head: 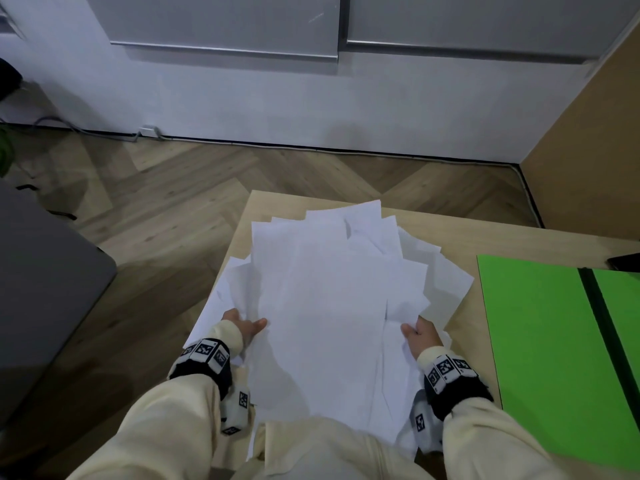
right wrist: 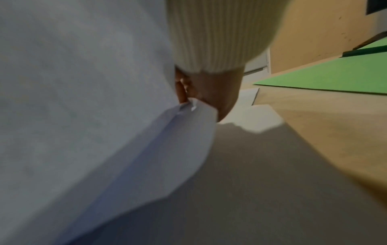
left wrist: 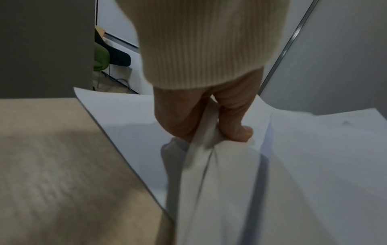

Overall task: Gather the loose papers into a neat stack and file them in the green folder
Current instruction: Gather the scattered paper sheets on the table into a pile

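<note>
A ragged pile of white papers lies fanned out on the light wooden table. My left hand pinches the pile's left edge, thumb on top; in the left wrist view the left hand has the sheets bunched between thumb and fingers. My right hand grips the right edge, and the right hand shows with papers folded against it. The green folder lies flat and open on the table to the right, also seen as the green folder.
A dark phone-like object lies beyond the folder at the table's far right. A grey seat or cushion stands to the left over the wooden floor. A wooden panel rises at the right.
</note>
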